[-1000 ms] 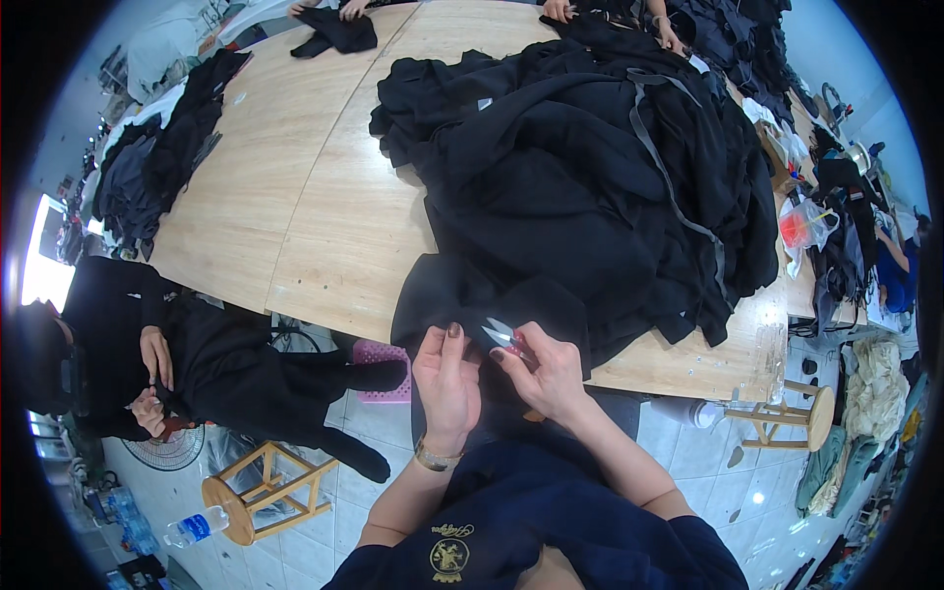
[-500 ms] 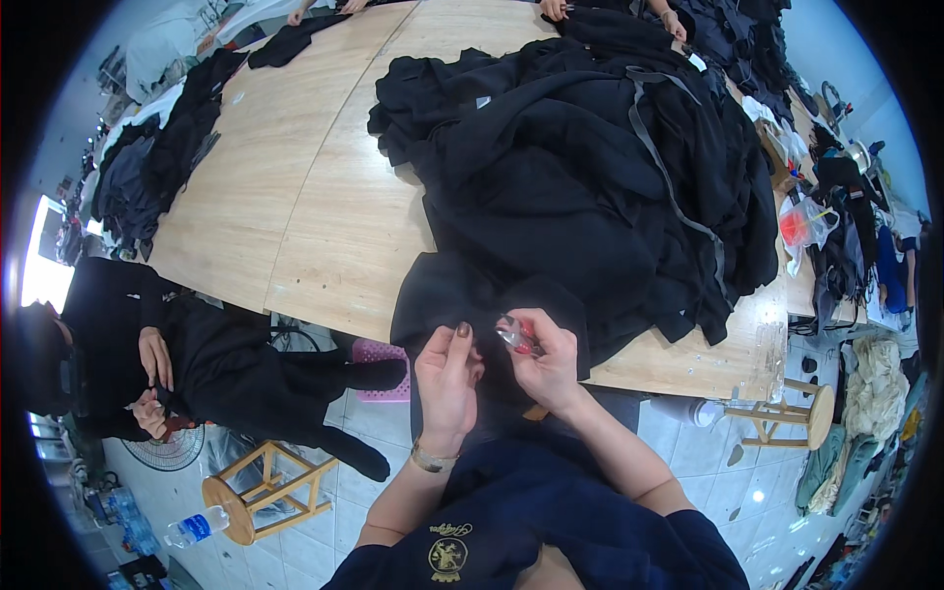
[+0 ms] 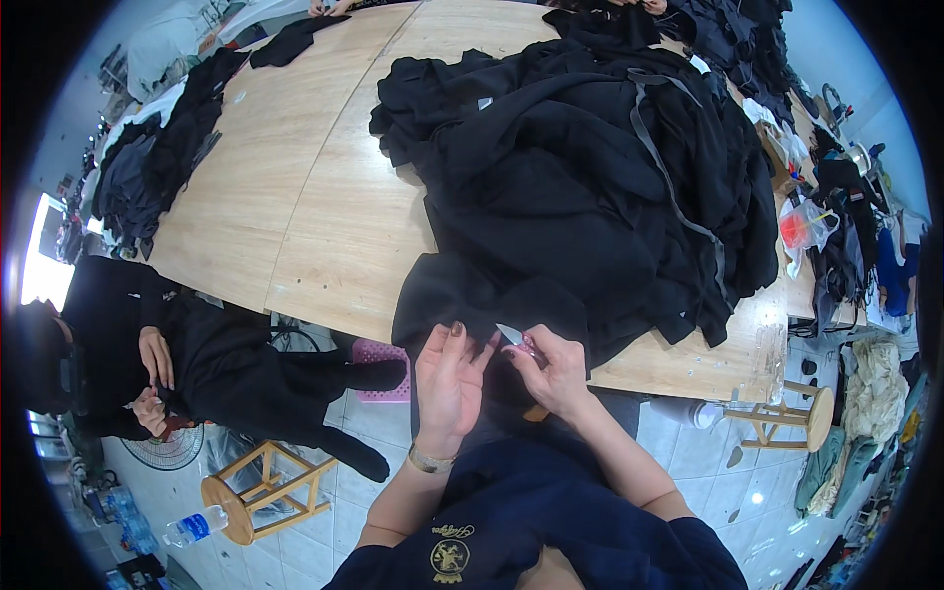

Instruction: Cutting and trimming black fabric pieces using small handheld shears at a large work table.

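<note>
My right hand (image 3: 554, 366) is closed around small thread snips (image 3: 509, 335), their pointed metal blade angled up and to the left. A bit of pink handle shows between the fingers. My left hand (image 3: 448, 385) is just left of the blade, palm partly turned up, with its fingers apart and nothing visible in them. Beneath both hands, black fabric (image 3: 442, 285) hangs over the table's near edge toward my lap. It runs into a large heap of black garments (image 3: 580, 187).
The wooden table (image 3: 324, 211) has more dark clothes (image 3: 162, 162) along its left side. To my left a seated person handles a black garment (image 3: 236, 349). Wooden stools (image 3: 228, 511) stand at lower left and right. A pink basket (image 3: 379, 379) sits under the table.
My left hand has opened from a pinch and turned its palm upward. The snips' blade now points up-left, more exposed. At the far edge, another person's hands have drawn back.
</note>
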Tool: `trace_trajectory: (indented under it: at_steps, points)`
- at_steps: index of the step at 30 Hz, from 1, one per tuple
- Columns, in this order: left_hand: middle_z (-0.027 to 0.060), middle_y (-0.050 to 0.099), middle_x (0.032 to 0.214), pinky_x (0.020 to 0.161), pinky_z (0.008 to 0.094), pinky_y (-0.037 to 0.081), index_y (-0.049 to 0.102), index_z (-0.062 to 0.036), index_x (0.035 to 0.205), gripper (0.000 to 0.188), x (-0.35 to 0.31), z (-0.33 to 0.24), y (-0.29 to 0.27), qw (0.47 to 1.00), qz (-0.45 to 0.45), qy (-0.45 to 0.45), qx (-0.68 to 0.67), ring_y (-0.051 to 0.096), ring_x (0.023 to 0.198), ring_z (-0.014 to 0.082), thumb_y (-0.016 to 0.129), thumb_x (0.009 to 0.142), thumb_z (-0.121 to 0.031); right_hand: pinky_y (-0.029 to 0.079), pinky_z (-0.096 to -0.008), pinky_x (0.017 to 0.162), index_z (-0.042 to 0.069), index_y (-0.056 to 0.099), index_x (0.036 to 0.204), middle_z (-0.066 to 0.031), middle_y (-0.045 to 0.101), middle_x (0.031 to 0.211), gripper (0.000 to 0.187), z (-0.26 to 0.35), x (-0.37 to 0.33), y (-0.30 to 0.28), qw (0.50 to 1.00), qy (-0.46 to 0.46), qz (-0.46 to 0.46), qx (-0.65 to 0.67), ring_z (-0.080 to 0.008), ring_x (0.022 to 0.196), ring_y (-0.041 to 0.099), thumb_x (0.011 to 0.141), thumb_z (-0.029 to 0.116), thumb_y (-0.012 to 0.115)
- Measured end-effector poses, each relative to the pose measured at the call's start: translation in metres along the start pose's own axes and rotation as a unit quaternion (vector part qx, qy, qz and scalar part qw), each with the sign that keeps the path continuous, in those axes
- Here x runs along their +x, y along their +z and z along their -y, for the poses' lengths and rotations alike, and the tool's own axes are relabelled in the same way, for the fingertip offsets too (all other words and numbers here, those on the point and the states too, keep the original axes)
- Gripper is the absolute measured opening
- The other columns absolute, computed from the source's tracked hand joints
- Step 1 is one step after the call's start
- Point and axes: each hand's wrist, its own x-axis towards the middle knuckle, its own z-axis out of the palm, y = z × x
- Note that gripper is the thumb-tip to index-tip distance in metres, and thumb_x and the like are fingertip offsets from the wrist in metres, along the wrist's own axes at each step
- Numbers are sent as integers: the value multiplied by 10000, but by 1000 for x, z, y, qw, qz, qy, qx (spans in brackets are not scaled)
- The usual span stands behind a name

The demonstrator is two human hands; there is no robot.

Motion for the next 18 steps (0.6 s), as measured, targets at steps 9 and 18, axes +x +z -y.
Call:
trace_trajectory:
  at_steps: [9, 18]
  points:
    - [19, 579, 900, 796, 242, 425, 541, -52, 904, 59, -2, 2, 6, 996, -28, 45, 69, 518, 815, 76, 505, 936, -87, 384, -297, 417, 47, 529, 703, -72, 514, 558, 291, 7, 4, 0, 999, -41, -4, -22, -218, 437, 515, 780, 275, 694]
    - [13, 569, 872, 726, 191, 391, 542, -22, 892, 60, -3, 7, 3, 989, -18, 97, 107, 495, 799, 46, 518, 927, -65, 348, -253, 417, 37, 524, 721, -33, 475, 532, 258, 9, 6, -1, 1000, 10, 1, 4, -140, 420, 462, 816, 222, 677]
